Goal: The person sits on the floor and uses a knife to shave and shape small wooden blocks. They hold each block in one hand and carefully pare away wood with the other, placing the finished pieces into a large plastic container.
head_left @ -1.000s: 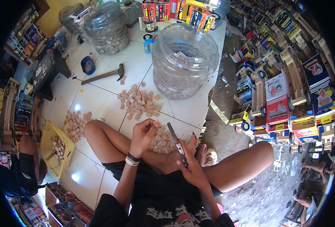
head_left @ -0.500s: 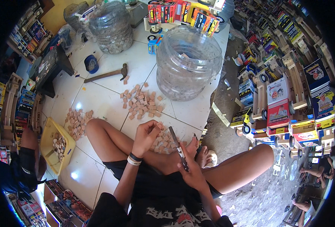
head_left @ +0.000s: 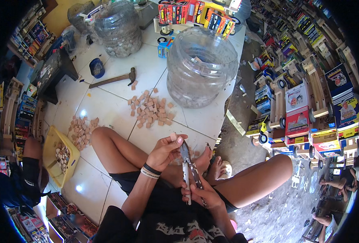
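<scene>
- Head view: the right hand (head_left: 201, 195), low and nearest the body, has its fingers bent round the handles of the pliers (head_left: 185, 154); the grip is partly open, as the two handles stand spread apart.
- The pliers' long axis runs away from the body, the tip leaning slightly left; their head lies ahead of the right hand and beside the left hand's fingers.
- The left hand (head_left: 165, 153) pinches a small wooden block (head_left: 173, 137) between thumb and fingertips, nearly closed, the other fingers loosely curled.
- The block sits just left of the pliers' tip and slightly beyond it; whether the tip touches the left thumb, I cannot tell. The left hand is the nearer to the block, the right lying back toward the lap.
- Left forearm slants up and rightward, wrist bent inward; right forearm slants up and leftward, so the hands meet over the crossed legs.
- Beneath them, partly hidden, blocks of the near pile (head_left: 195, 153) show by the foot (head_left: 203, 158).
- Beyond the left hand, on the tiled floor (head_left: 118, 101), lies the middle pile (head_left: 151, 109); the left pile (head_left: 81, 133) is past the knee, near the yellow bin (head_left: 74, 160).
- Farther off: the hammer (head_left: 112, 80) and a clear jug (head_left: 199, 79).
</scene>
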Demonstrator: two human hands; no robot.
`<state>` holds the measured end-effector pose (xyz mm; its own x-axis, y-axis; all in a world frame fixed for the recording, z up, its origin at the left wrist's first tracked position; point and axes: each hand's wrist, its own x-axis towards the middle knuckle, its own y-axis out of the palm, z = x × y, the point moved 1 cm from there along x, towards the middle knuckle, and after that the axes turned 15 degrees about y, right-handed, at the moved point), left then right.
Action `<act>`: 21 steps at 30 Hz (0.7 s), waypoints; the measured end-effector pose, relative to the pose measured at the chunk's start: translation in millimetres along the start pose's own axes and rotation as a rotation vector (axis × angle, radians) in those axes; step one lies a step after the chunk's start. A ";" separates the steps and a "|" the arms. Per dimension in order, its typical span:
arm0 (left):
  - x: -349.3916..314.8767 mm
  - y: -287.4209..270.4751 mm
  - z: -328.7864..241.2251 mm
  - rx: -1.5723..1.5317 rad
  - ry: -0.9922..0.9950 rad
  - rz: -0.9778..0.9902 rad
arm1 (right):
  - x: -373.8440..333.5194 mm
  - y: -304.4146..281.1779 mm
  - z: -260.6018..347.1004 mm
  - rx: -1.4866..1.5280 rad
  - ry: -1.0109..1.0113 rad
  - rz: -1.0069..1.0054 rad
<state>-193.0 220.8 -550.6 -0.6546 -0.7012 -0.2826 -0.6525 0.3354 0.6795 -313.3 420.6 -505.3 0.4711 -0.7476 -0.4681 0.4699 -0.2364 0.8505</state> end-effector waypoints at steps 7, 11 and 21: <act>-2.7 9.7 -8.2 0.058 0.030 -0.092 | 6.7 -0.4 -5.4 0.097 -0.006 0.091; -0.9 2.7 -8.2 0.014 0.164 -0.144 | 2.6 -2.0 -3.0 -0.007 0.000 -0.018; -1.4 -7.1 -9.0 0.296 0.326 -0.094 | -2.3 -5.1 11.3 -0.397 0.046 -0.441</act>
<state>-184.0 213.7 -548.9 -0.4639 -0.8828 -0.0733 -0.8155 0.3933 0.4247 -325.2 416.5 -505.9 0.1959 -0.6018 -0.7743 0.8677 -0.2615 0.4227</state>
